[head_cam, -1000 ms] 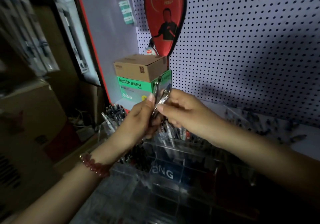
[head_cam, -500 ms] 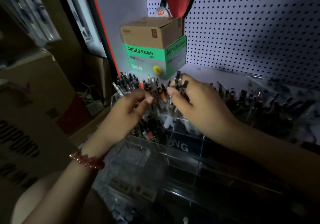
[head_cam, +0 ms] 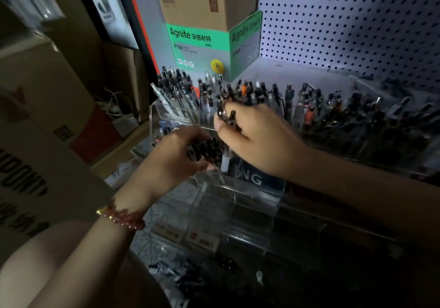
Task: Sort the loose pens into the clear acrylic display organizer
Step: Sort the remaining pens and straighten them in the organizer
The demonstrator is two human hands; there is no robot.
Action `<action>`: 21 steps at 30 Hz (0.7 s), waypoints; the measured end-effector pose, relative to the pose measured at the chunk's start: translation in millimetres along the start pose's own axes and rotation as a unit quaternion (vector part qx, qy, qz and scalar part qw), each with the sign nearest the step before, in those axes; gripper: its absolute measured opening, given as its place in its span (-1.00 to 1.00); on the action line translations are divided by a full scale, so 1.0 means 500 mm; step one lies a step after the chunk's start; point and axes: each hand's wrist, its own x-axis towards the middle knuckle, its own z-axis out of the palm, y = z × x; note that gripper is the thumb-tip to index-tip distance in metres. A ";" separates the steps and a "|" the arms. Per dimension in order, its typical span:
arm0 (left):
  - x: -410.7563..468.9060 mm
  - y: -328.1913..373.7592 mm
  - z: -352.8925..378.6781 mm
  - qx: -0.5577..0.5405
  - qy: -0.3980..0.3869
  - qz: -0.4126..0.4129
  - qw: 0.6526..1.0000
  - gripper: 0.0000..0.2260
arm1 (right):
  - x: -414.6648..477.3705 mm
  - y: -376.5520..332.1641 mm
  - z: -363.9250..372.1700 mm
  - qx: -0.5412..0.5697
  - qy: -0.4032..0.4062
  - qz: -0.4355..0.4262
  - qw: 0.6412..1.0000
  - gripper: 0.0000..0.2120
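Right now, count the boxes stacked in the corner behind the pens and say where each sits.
2. The green-and-grey Agnite box stands on the white shelf behind the pens; the plain brown cardboard box rests on top of it. More may be hidden above the frame.

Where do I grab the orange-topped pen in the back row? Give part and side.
Pinch the orange-topped pen by its exposed top end, coming from above: it stands roughly upright in the organizer, packed among other pens, so only its top looks free.

The one camera sits on the person's head, looking forward and down from close above the acrylic organizer [head_cam: 240, 190]. Its wide angle reaches the pegboard [head_cam: 345, 22] behind.
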 end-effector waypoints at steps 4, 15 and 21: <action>-0.004 -0.002 0.002 0.000 0.006 -0.010 1.000 -0.59 | 0.008 0.007 -0.004 -0.010 0.009 0.001 1.000 -0.67; -0.009 0.000 0.001 0.021 0.025 0.008 0.999 -0.58 | -0.017 0.040 0.043 -0.077 -0.156 0.074 0.982 -0.56; -0.012 0.028 -0.007 0.031 0.084 0.050 0.995 -0.63 | -0.030 0.055 0.065 -0.085 -0.200 0.135 0.967 -0.74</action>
